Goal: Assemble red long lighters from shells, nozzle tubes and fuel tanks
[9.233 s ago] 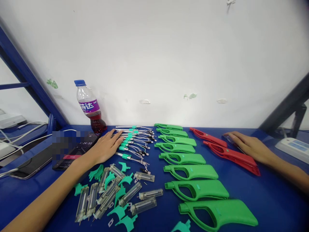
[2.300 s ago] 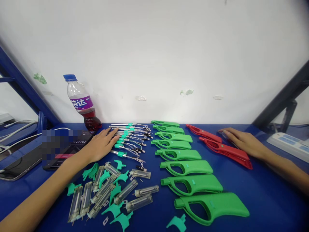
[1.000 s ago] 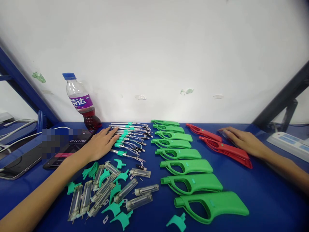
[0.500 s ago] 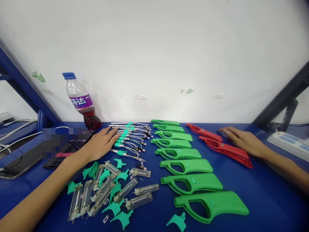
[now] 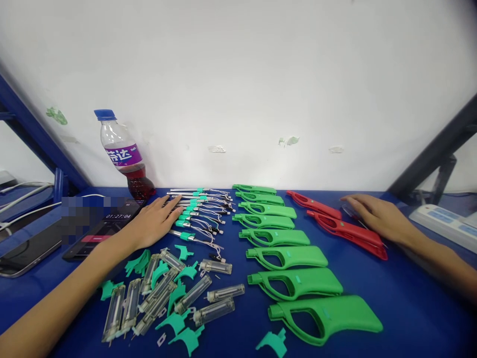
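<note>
My left hand (image 5: 158, 220) lies with fingers spread over the left ends of a row of metal lighter tubes (image 5: 186, 234) with teal clips and white wires. My right hand (image 5: 378, 214) is at the right, fingers stretched out, beside two red lighter casings (image 5: 346, 228). Near its fingertips is a clear plastic piece (image 5: 349, 211), partly hidden by the hand. Down the middle runs a column of green lighter casings (image 5: 294, 283). Several clear fuel tanks (image 5: 214, 311) and teal triggers (image 5: 188, 339) are scattered below my left hand.
A bottle of dark red drink (image 5: 128, 159) stands against the white wall (image 5: 238, 89). Two phones lie at the left, one phone (image 5: 100, 231) showing a timer. A white power strip (image 5: 443, 226) is at the far right, near a dark metal frame (image 5: 428, 154).
My right hand has shifted slightly and more of the clear plastic piece shows at its fingertips. My left hand rests in the same place. The view has moved a little.
</note>
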{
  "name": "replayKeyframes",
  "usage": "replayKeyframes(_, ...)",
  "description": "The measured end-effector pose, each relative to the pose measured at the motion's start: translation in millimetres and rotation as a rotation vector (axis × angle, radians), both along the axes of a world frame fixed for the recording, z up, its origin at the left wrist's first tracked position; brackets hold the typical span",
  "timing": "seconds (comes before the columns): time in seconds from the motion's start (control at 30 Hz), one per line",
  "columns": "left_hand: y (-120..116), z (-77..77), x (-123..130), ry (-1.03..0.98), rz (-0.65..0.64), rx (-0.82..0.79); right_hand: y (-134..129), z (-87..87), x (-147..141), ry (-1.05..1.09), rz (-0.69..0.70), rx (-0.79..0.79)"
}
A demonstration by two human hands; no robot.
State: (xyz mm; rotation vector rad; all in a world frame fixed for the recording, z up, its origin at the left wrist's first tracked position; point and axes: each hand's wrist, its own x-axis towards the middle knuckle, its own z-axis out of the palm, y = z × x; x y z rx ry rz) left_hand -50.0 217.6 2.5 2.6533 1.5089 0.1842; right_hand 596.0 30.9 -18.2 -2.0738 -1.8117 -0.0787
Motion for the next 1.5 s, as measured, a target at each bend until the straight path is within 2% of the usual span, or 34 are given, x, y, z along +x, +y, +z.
replayKeyframes(0.17, 0, -0.8, -1, -0.009, 0.006, 0.008, -9, 15.8, -13, -0.126, 0.125, 0.094)
replayKeyframes(0.33, 2, -1.4, -2, 0.004, -0.007, 0.004, -23, 37.2, -46, -0.235, 0.31, 0.009)
replayKeyframes(0.47, 1, -0.2, -1, 0.006, -0.008, 0.013, -25, 43.5, -66, -0.28, 0.351, -0.064)
replayKeyframes(0.63, -1, 3.4, -1, 0.028, -0.033, 0.012, -24, 43.6, -77, -0.251, 0.339, -0.096)
replayKeyframes(0.8, 0, 3.0, -3, 0.04, -0.056, 0.019, -28, 43.8, -82, -0.174, 0.287, -0.085)
replayKeyframes(0.87, 2, 1.8, -4, 0.041, -0.056, 0.02, -28, 44.5, -78, -0.158, 0.225, -0.069)
replayKeyframes(1.03, 6, -2.1, -7, 0.043, -0.066, 0.023, -26, 47.8, -45, -0.206, -0.118, -0.084)
replayKeyframes(1.13, 8, -4.0, -9, 0.05, -0.079, 0.024, -26, 48.3, -27, -0.271, -0.346, -0.197)
replayKeyframes(1.2, 9, -4.8, -9, 0.057, -0.084, 0.021, -27, 47.7, -21, -0.297, -0.44, -0.289)
replayKeyframes(1.3, 9, -4.7, -9, 0.062, -0.084, 0.013, -27, 47.7, -20, -0.302, -0.47, -0.384)
replayKeyframes(1.4, 7, -2.5, -7, 0.047, -0.063, 0.005, -26, 51.0, -26, -0.309, -0.462, -0.366)
replayKeyframes(1.5, 3, 0.8, -3, 0.017, -0.035, -0.004, -27, 55.2, -40, -0.299, -0.335, -0.319)
